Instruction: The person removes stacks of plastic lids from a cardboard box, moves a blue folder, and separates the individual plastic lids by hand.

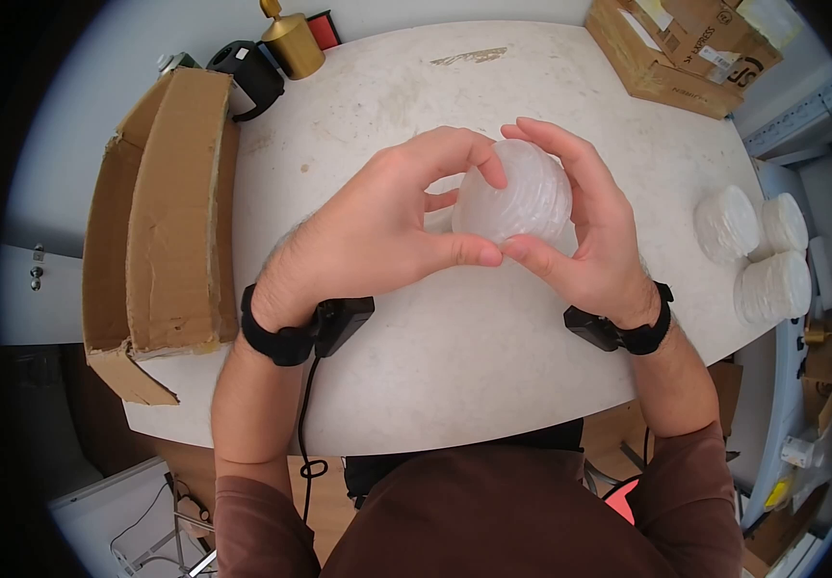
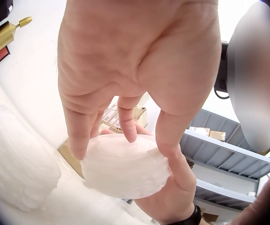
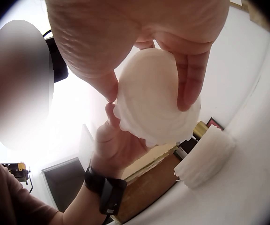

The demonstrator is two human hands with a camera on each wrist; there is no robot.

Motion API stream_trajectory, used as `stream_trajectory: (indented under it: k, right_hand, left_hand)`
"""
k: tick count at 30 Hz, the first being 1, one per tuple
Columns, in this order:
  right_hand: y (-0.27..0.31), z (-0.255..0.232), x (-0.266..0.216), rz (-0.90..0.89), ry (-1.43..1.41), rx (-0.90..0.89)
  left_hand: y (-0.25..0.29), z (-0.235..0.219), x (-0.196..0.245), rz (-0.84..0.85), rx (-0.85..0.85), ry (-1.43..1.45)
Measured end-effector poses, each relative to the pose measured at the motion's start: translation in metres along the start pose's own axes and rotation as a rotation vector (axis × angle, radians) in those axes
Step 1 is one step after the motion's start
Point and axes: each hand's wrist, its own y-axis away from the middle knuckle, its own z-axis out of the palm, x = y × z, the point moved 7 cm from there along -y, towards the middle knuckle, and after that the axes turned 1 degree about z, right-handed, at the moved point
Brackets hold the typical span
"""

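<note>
Both hands hold a round white tub-like thing (image 1: 522, 197) wrapped in layered translucent film, raised over the white table. My left hand (image 1: 368, 222) grips its left side, with the thumb along the near edge and a bent finger on the upper face. Around the right side curl the fingers and thumb of my right hand (image 1: 601, 231). The two thumb tips meet at the near edge. A second white wrapped piece (image 3: 207, 154) stands on the table below, mostly hidden by the hands in the head view.
Three similar wrapped tubs (image 1: 772, 287) stand together at the table's right edge. A long open cardboard box (image 1: 180, 212) lies along the left side. Behind it are a black cylinder (image 1: 247, 77) and a brass-coloured canister (image 1: 294, 46). More cardboard boxes (image 1: 676, 72) sit at the back right.
</note>
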Motion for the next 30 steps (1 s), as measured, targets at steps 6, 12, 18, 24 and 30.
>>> stream_trajectory:
  k: [6, 12, 18, 24, 30]
  right_hand:
    - [0.001, 0.001, 0.001, -0.004, -0.017, 0.006]
    - [0.000, 0.000, -0.001, -0.010, 0.002, -0.003]
    - [0.000, 0.000, -0.002, -0.034, 0.030, -0.009]
    - [-0.001, 0.001, -0.004, -0.028, -0.003, -0.024]
    - [-0.002, 0.001, -0.006, -0.041, 0.009, -0.049]
  left_hand:
    - [-0.001, -0.002, -0.001, -0.008, -0.032, 0.034]
    - [-0.001, -0.006, -0.001, -0.009, -0.037, 0.078]
    - [-0.002, -0.007, -0.002, -0.023, -0.033, 0.057]
    - [-0.002, -0.005, -0.002, -0.008, -0.006, 0.042]
    - [-0.001, 0.002, 0.012, 0.036, 0.047, -0.161]
